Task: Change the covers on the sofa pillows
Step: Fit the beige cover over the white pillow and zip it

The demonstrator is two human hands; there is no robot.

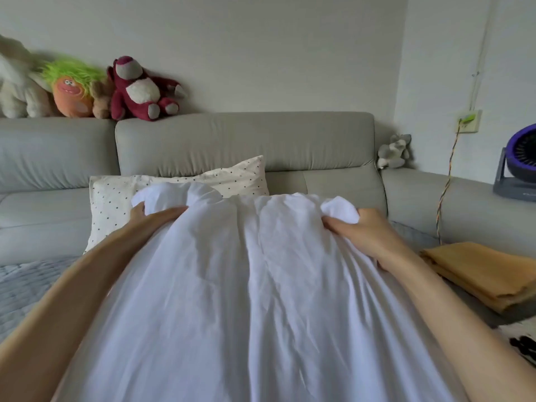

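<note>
A large white pillow (249, 285) in wrinkled white fabric fills the middle and lower part of the head view, reaching toward me. My left hand (153, 214) grips its far left corner, fingers curled into the cloth. My right hand (362, 230) grips the far right corner, with a bunch of white fabric squeezed in its fingers. Behind the white pillow a cream pillow with dark dots (116, 204) lies on the grey sofa (246, 140). A folded mustard-yellow cloth (487, 274) lies on the seat at the right.
Plush toys line the sofa back at the left, among them a dark red bear (139, 88) and a green-haired orange one (72, 91). A small grey plush (396, 150) sits on the right arm. A purple fan (519, 166) and a hanging cable (448, 181) are at the right.
</note>
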